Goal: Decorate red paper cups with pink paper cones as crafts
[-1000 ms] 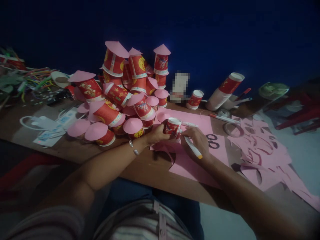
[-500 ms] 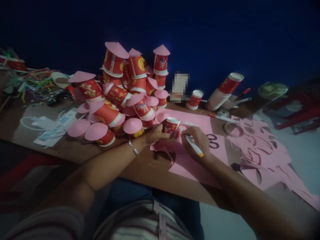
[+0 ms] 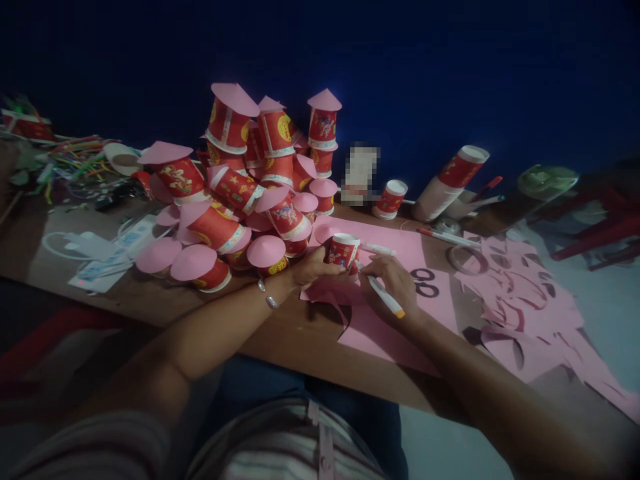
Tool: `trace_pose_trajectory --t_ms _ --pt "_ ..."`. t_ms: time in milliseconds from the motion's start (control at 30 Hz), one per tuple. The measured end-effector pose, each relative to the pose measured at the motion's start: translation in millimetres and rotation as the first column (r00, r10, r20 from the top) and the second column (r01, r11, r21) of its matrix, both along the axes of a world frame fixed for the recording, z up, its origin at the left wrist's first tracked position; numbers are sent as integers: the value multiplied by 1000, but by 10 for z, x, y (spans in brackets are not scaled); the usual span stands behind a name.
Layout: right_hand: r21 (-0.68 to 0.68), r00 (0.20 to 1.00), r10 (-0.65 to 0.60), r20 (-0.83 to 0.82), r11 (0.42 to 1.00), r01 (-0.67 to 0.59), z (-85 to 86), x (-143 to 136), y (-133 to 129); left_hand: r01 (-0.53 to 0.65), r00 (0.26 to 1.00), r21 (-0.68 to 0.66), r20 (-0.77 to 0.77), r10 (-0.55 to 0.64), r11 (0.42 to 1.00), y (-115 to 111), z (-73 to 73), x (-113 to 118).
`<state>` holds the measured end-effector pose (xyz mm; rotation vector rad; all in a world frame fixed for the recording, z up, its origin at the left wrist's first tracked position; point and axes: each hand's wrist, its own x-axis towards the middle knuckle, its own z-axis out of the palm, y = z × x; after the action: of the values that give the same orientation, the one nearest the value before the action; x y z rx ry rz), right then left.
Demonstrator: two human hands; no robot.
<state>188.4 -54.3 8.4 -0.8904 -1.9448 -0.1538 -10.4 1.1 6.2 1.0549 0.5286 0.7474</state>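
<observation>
Dark blue wall [image 3: 450, 73], brown table [image 3: 295, 337], pale floor [image 3: 440, 440]; dim light.

On the left of the brown table [image 3: 300, 340], a white power strip [image 3: 131, 241] lies slantwise with a white adapter [image 3: 97, 245] and cable beside it, 1 small red light glowing at its near end, while behind it sit a heap of multicoloured strands [image 3: 83, 157] and a dark tangle [image 3: 117, 193] too blurred to identify. On the right, 1 dark ring [image 3: 467, 260] lies flat, and a green-topped container [image 3: 547, 179] stands toward the back. A dark blue wall [image 3: 425, 73] rises behind, and a red stool [image 3: 600, 230] blurs beyond the table's right end.
</observation>
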Motion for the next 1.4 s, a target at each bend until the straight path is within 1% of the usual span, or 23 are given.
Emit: trace_pose_trajectory --t_ms 133,267,333,467,600,767,933,1133,1400 --pt "57 1000 13 4 998 -13 20 -6 -6 -35 998 20 -44 36 999 -12 6 22" --pt "92 995 75 59 992 -80 58 -25 -35 -116 967 113 -214 139 987 -20 7 46" --pt "97 991 104 87 989 -112 72 -35 -48 -122 954 150 -256 158 981 -18 5 54" --pt "92 990 106 90 989 -114 94 -50 -54 -85 970 179 -212 122 980 -16 4 63" --pt "95 991 96 89 990 -104 99 -54 -39 -66 969 197 -223 110 978 -22 10 64" --pt "95 992 96 79 990 -103 91 -64 -25 -59 971 191 -217 101 980 -22 7 67" --pt "89 992 86 94 992 -95 121 -87 -34 -65 978 160 -187 95 985 -15 -17 74" --pt "51 990 95 100 994 -100 121 -90 -59 -110 960 156 -240 145 982 -21 -25 82" --pt "45 989 117 90 992 -122 95 -102 -58 -125 938 207 -294 184 970 -22 10 76"
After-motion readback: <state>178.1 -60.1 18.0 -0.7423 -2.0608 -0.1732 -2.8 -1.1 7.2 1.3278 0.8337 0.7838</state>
